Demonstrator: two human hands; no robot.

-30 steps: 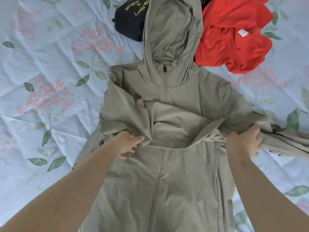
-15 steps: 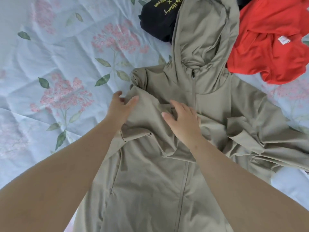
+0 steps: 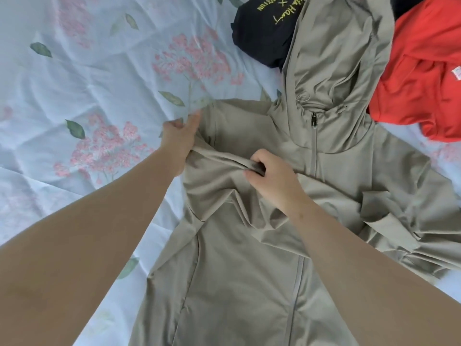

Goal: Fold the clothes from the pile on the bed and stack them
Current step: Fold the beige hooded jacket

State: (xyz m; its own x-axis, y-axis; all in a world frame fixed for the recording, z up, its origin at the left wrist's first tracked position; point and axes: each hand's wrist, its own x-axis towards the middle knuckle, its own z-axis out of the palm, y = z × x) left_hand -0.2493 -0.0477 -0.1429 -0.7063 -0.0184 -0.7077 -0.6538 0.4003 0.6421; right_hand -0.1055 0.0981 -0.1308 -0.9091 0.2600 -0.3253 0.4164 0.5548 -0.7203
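the khaki hooded jacket (image 3: pixel 249 270) lies front up on the bed (image 3: pixel 87 78), zip (image 3: pixel 313 136) closed, its hood (image 3: pixel 334 58) pointing away from me. one sleeve is folded across the chest, and a taut ridge of that cloth runs between my two hands. my right hand (image 3: pixel 274 178) sits on the chest just beside the zip, its fingers (image 3: pixel 257 159) curled and pinching the ridge against the thumb. my left hand (image 3: pixel 178 141) is at the jacket's shoulder edge, where cloth meets sheet; the upper fingers (image 3: pixel 195 118) lie close together and fairly straight along the fabric, but the lower ones are hidden by the fold, so i cannot tell whether they pinch it. the other sleeve (image 3: pixel 411 221) lies bunched and creased off to the right. past the hood, a navy garment (image 3: pixel 259 33) with yellow lettering is partly under it, and a red garment (image 3: pixel 424 71) lies crumpled on its other side, touching the hood's edge.
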